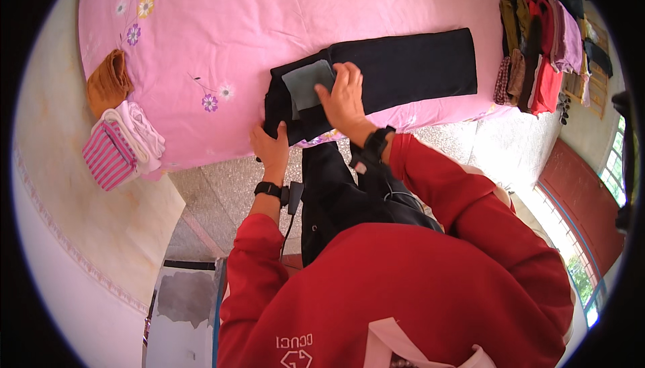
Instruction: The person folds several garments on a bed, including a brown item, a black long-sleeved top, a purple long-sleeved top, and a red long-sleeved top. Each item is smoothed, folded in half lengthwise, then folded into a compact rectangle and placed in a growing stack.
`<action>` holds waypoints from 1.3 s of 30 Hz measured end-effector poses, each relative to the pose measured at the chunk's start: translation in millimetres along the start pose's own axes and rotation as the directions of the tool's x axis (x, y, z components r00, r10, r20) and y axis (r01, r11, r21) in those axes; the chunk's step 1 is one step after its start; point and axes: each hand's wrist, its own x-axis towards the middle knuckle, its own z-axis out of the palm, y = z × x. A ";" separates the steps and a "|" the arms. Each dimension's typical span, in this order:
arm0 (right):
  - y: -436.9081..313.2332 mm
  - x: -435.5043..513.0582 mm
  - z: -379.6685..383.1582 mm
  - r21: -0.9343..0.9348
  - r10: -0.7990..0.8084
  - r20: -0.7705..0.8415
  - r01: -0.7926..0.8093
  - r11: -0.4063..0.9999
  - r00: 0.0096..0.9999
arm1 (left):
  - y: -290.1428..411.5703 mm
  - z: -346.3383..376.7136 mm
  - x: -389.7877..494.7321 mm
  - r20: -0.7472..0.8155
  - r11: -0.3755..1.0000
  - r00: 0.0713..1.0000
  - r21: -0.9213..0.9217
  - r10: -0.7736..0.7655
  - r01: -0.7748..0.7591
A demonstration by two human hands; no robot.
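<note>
A pair of black trousers [421,68], folded into a long strip, lies across a pink flowered bed cover [237,20]. Near its left end a grey-green piece of cloth [305,83] shows on top; whether it is lining or a separate piece I cannot tell. My right hand [345,96] rests flat over the right edge of the grey cloth, thumb and fingers apart. At the lower left corner of the trousers, my left hand [271,146] pinches the black fabric, thumb on top and the other fingers partly hidden.
On the bed's left edge sit a rolled brown garment [108,83] and a stack of folded clothes with a pink striped piece [111,154] on top. Several folded clothes [541,50] are piled at the right end. A speckled floor [216,202] lies below the bed edge.
</note>
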 end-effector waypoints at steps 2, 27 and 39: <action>-8.7 -19.4 -1.9 0.030 -0.104 0.035 0.103 0.994 0.994 | -5.4 3.4 5.6 0.085 0.990 0.995 -0.126 -0.056 0.066; 169.2 31.9 -142.3 0.403 0.191 0.891 -0.911 0.089 0.412 | 284.4 60.7 -44.9 0.512 0.681 0.756 -0.722 0.407 0.123; 265.5 37.3 -231.7 0.436 0.173 0.875 -0.892 0.120 0.452 | 365.6 130.1 -66.1 0.751 0.487 0.658 -0.595 0.055 0.639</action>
